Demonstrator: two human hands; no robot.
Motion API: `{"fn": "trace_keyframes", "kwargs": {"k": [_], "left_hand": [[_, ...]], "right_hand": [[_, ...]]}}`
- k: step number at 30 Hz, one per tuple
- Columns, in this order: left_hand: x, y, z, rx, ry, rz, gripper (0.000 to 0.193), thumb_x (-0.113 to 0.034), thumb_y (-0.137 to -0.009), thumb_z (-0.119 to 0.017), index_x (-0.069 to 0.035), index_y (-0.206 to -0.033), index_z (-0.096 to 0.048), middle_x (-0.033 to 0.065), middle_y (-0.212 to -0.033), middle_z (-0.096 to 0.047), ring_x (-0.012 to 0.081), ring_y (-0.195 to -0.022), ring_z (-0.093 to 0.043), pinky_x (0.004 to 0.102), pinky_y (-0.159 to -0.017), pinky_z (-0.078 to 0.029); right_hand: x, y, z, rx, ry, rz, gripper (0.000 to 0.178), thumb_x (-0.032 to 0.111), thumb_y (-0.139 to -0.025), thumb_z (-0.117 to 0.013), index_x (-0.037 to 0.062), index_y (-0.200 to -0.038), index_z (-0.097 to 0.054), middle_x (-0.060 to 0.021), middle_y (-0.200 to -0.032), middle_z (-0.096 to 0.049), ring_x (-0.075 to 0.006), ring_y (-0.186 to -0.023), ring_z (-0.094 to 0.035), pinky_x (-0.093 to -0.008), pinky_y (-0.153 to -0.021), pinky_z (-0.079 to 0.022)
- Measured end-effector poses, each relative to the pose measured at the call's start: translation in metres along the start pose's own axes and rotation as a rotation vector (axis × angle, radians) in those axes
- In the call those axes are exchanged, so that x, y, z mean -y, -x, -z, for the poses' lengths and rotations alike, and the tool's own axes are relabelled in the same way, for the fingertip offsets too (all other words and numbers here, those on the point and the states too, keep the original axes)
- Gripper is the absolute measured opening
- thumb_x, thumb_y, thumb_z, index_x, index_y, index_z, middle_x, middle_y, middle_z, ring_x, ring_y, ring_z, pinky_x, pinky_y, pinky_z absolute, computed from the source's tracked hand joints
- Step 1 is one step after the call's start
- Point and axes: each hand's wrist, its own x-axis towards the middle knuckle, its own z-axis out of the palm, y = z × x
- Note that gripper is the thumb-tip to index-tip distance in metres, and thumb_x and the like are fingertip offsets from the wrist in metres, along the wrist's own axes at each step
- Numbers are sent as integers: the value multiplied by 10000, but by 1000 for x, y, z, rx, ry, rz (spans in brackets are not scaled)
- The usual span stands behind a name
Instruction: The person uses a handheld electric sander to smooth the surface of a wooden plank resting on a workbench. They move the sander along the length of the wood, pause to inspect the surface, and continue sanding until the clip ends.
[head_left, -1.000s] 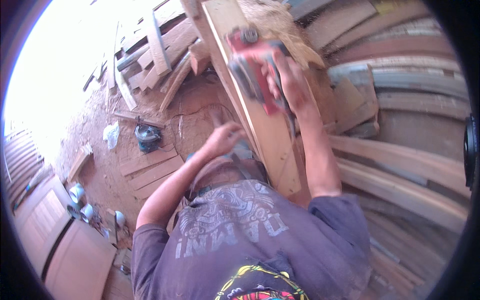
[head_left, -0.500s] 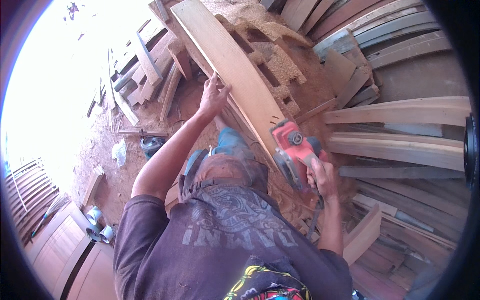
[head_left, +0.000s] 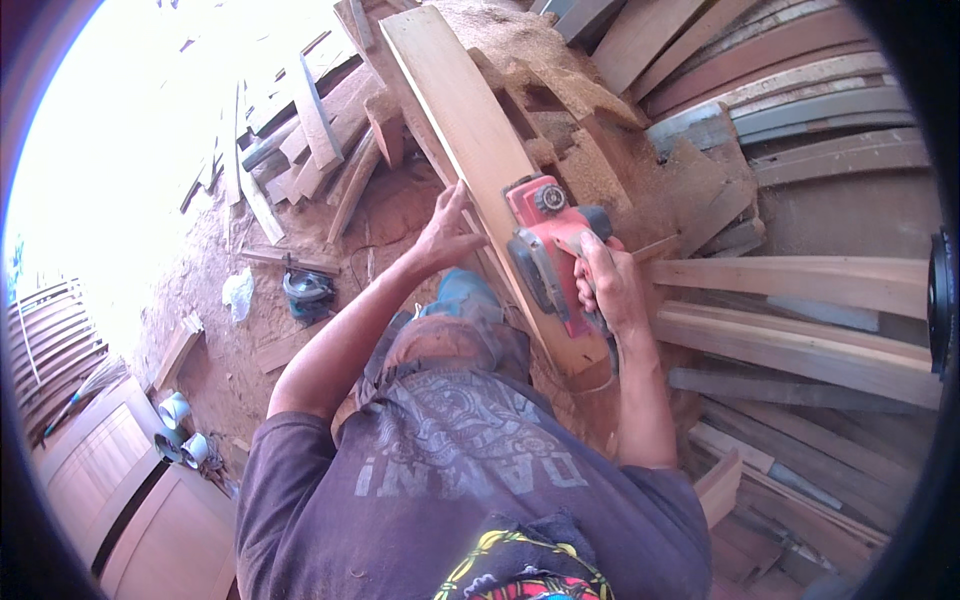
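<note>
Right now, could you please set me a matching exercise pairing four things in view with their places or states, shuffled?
1. Red handheld power planer
2. Long, flat, pale wooden plank
3. Crumpled whitish plastic bag
4. Bare left hand

A. On the dusty brown ground
B. Beside the plank's left edge, fingers spread
C. Gripped by the bare right hand
D. Beneath the planer

Pairs: 1-C, 2-D, 3-A, 4-B

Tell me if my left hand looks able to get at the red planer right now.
Probably yes: the left hand is at the left edge of the pale board, close to the red planer, and nothing seems to stand between them, though the right hand grips it.
</note>
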Motion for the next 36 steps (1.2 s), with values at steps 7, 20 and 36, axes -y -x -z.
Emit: {"fn": "trace_keyframes", "kwargs": {"k": [7, 20, 36], "left_hand": [[-26, -3, -3, -69, -99, 115, 1034, -335, -887, -828, 78, -1621, -228, 300, -1571, -367, 414, -1424, -492, 460, -1186, -440], [-31, -17, 10, -91, -145, 112, 740, -276, -903, -826, 85, -1378, -387, 305, -1304, -483, 494, -1236, -566, 495, -1048, -506], [-24, -19, 11, -92, -87, 187, 769, -323, -874, -858, 42, -1402, -437, 247, -1324, -551, 394, -1272, -607, 478, -1058, -509]], "right_hand": [[66, -84, -40, 26, -24, 78, 529, 518, -1060, -583, 91, -751, -543, 47, -628, -476, -49, -493, -446, -242, -429, -350], [214, -278, -133, 128, 23, 161, 496, 482, -1018, -584, 45, -911, -791, 26, -594, -563, -81, -478, -515, -286, -440, -416], [189, -272, -127, 174, -125, 463, 613, 585, -1081, -551, -7, -1077, -710, -26, -845, -612, -49, -519, -473, -243, -427, -369]]}}
